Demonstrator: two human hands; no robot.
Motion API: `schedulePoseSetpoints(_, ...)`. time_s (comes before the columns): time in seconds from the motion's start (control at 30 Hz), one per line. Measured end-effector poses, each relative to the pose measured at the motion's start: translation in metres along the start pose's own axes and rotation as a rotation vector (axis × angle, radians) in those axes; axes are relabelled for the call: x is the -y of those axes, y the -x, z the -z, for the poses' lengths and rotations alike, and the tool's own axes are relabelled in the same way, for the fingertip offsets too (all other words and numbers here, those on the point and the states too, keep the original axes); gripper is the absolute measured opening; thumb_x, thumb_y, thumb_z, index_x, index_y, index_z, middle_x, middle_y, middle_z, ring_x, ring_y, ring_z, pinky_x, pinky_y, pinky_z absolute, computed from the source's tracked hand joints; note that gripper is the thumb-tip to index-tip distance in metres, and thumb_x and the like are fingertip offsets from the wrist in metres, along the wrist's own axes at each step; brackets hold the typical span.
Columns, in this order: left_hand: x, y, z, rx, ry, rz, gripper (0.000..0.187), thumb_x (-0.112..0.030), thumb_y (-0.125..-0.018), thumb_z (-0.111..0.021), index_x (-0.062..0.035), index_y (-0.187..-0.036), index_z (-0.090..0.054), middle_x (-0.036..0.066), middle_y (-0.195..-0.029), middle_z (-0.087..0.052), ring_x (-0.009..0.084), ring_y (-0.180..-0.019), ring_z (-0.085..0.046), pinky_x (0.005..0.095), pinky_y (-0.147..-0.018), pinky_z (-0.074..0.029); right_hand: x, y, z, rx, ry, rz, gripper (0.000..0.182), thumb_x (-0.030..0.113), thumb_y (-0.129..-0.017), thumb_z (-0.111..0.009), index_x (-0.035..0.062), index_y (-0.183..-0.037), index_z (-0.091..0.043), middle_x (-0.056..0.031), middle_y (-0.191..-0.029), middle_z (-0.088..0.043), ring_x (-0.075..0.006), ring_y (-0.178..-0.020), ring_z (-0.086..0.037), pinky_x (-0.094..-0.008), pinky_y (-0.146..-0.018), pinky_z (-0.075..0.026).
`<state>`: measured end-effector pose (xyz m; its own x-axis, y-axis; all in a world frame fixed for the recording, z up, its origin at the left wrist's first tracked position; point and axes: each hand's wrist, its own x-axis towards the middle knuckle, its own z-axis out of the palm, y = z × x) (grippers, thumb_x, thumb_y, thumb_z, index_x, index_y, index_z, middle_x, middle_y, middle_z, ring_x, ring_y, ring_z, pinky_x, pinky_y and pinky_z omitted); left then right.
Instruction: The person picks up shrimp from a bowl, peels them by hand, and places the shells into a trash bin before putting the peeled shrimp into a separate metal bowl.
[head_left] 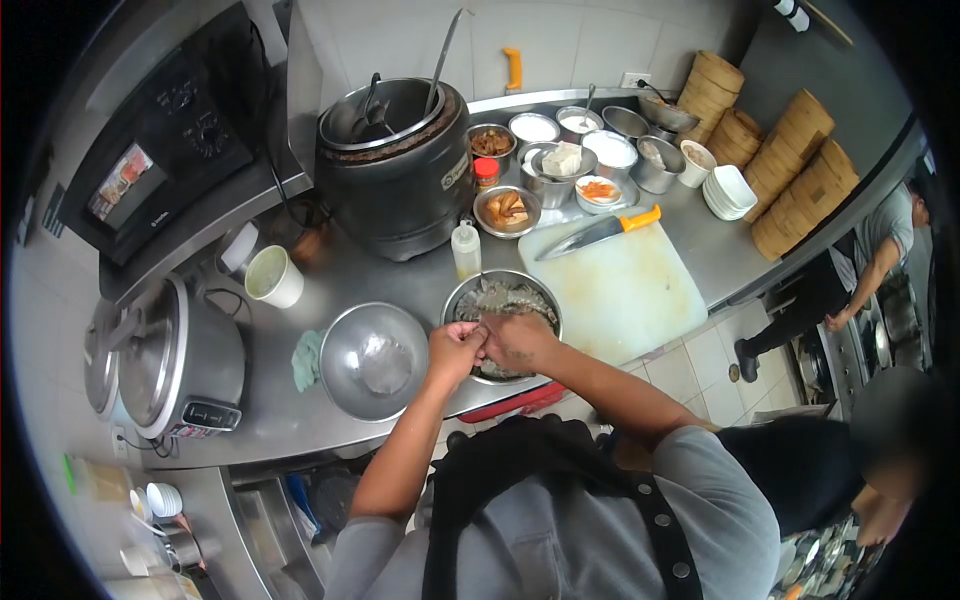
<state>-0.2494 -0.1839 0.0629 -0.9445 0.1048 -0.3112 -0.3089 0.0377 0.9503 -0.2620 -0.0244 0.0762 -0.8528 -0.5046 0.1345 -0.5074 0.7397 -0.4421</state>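
Both hands meet above a steel bowl (553,300) of greyish, translucent pieces (500,296) that look like raw shrimp. My left hand (456,350) is closed in a pinch at the bowl's left rim. Against it, my right hand (519,341) reaches over the bowl with its fingers bent and closed. Whatever is between the fingertips is too small and hidden to make out. Left of the bowl sits a wider steel mixing bowl (345,345) with a pale patch at its bottom. A squeeze bottle (466,250) stands just behind the shrimp bowl.
A knife (590,237) with a yellow handle lies on the white cutting board (640,295) at right. Behind are a black soup warmer (400,200), several ingredient bowls and bamboo steamers (790,150). A rice cooker (190,360) stands left. Other people (880,240) are at right.
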Motion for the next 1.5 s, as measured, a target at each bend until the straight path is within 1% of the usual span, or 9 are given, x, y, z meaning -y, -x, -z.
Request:
schedulePoseSetpoints(0.4,0.003,-0.009,-0.001,0.038,-0.054,-0.077,0.015,-0.012,-0.091,-0.061,0.0006,-0.084,-0.066,0.003,-0.071,-0.066,0.0059,-0.055,-0.055,0.0196,-0.05,-0.045,-0.004,0.005,-0.017,-0.075,-0.08,-0.074,0.027,0.021,-0.08,-0.059,0.0023,-0.1,-0.058,-0.019,-0.077,-0.066,-0.0374,-0.071,-0.065,-0.0463,-0.064,-0.052)
schedulePoseSetpoints(0.83,-0.002,-0.016,-0.006,0.022,0.031,-0.112,0.018,-0.013,-0.091,-0.063,0.0038,-0.087,-0.065,0.005,-0.07,-0.064,0.0089,-0.057,-0.058,0.0223,-0.053,-0.051,-0.01,-0.001,-0.012,-0.211,-0.188,-0.079,0.021,0.017,-0.083,-0.055,0.0057,-0.098,-0.064,-0.0213,-0.078,-0.065,-0.041,-0.07,-0.063,-0.0475,-0.063,-0.051)
schedulePoseSetpoints(0.93,0.003,-0.02,-0.006,0.032,0.101,-0.082,0.019,-0.014,-0.091,-0.064,0.0045,-0.089,-0.064,0.005,-0.069,-0.062,0.0094,-0.058,-0.058,0.0237,-0.053,-0.053,-0.016,-0.005,-0.011,-0.255,-0.32,-0.036,0.023,0.021,-0.084,-0.057,0.0011,-0.094,-0.063,-0.0218,-0.074,-0.064,-0.0399,-0.069,-0.063,-0.0453,-0.065,-0.051)
schedulePoseSetpoints(1.03,0.001,-0.02,-0.007,-0.009,0.12,-0.093,0.019,-0.015,-0.09,-0.064,0.0044,-0.091,-0.064,0.004,-0.069,-0.06,0.0099,-0.058,-0.058,0.0246,-0.054,-0.054,-0.019,-0.006,-0.002,-0.109,-0.384,-0.168,0.025,0.021,-0.085,-0.054,0.0002,-0.094,-0.064,-0.0199,-0.074,-0.065,-0.0365,-0.067,-0.064,-0.0428,-0.065,-0.051)
schedulePoseSetpoints(1.13,-0.002,-0.022,-0.006,-0.026,0.065,-0.13,0.02,-0.014,-0.09,-0.065,0.0047,-0.097,-0.063,0.004,-0.073,-0.061,0.0097,-0.06,-0.057,0.0247,-0.056,-0.053,-0.022,-0.008,0.006,0.008,-0.626,-0.203,0.029,0.021,-0.088,-0.051,-0.0037,-0.097,-0.063,-0.0172,-0.07,-0.066,-0.0241,-0.058,-0.066,-0.0367,-0.061,-0.052)
schedulePoseSetpoints(1.27,0.0,-0.024,-0.009,-0.002,0.006,-0.17,0.027,-0.011,-0.089,-0.065,0.0036,-0.11,-0.059,0.002,-0.079,-0.062,0.0081,-0.063,-0.057,0.0244,-0.059,-0.053,-0.02,-0.008,0.006,-0.009,-0.797,-0.26,0.03,0.021,-0.091,-0.049,-0.0059,-0.096,-0.061,-0.0177,-0.075,-0.065,-0.0192,-0.055,-0.066,-0.0357,-0.057,-0.051)
schedulePoseSetpoints(1.4,0.008,-0.019,-0.013,-0.034,0.015,-0.151,0.026,-0.012,-0.088,-0.066,0.0012,-0.11,-0.061,0.001,-0.078,-0.061,0.007,-0.063,-0.056,0.0239,-0.057,-0.052,-0.02,-0.003,-0.006,0.002,-0.732,-0.339,0.03,0.022,-0.09,-0.051,-0.0051,-0.098,-0.062,-0.0211,-0.078,-0.066,-0.0261,-0.061,-0.067,-0.0388,-0.061,-0.051)
schedulePoseSetpoints(1.47,0.018,-0.019,-0.017,-0.098,0.065,-0.145,0.023,-0.012,-0.089,-0.066,0.0001,-0.108,-0.063,0.0,-0.075,-0.06,0.0061,-0.062,-0.055,0.0233,-0.054,-0.052,-0.031,-0.003,-0.027,-0.122,-0.567,-0.241,0.03,0.021,-0.087,-0.053,-0.0036,-0.099,-0.063,-0.0232,-0.078,-0.065,-0.0347,-0.069,-0.066,-0.0422,-0.067,-0.05)
schedulePoseSetpoints(1.5,0.021,-0.017,-0.02,-0.103,0.068,-0.143,0.023,-0.012,-0.089,-0.066,0.0001,-0.108,-0.063,0.0,-0.075,-0.06,0.0061,-0.062,-0.055,0.0233,-0.054,-0.052,-0.026,-0.002,-0.023,-0.116,-0.567,-0.239,0.03,0.021,-0.087,-0.053,-0.0036,-0.099,-0.063,-0.0232,-0.078,-0.065,-0.0347,-0.069,-0.066,-0.0422,-0.067,-0.05)
